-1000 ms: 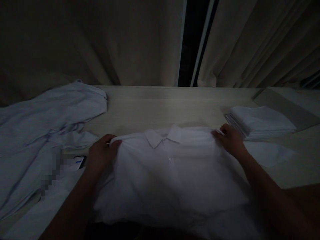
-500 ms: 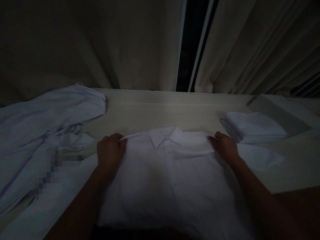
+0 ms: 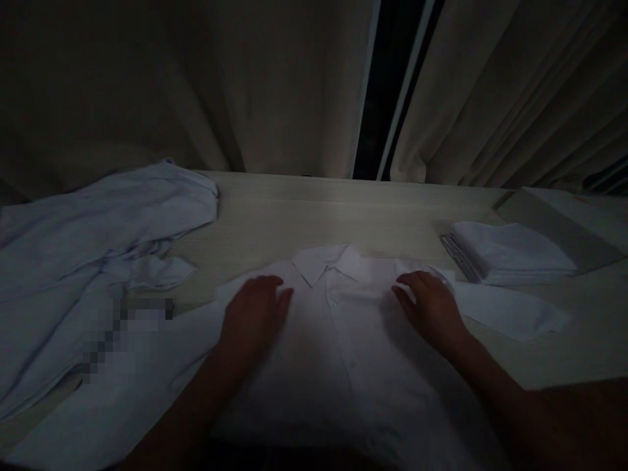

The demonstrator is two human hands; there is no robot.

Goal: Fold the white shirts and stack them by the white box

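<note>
A white button-up shirt (image 3: 318, 347) lies front side up before me, its collar pointing away. Its sleeves spread to both sides, one of them reaching right below a folded stack. Over the left side of the chest is my left hand (image 3: 258, 307), fingers apart and curved, gripping nothing. My right hand (image 3: 429, 304) is near the other shoulder, thumb and fingers apart with no cloth between them. Whether the fingertips touch the fabric I cannot tell. The lower part of the shirt is dark and partly out of view.
Rumpled white garments (image 3: 122, 209) are heaped at the left. A stack of folded white cloth (image 3: 510, 252) sits at the right, beside a grey-white box-like object (image 3: 564, 222). Behind the pale table (image 3: 304, 219) hang beige curtains (image 3: 294, 85) with a dark gap.
Both hands have let go of the shirt's shoulder edges and moved inward over its front. The shirt now lies flatter, its shoulders uncovered. The view has shifted slightly.
</note>
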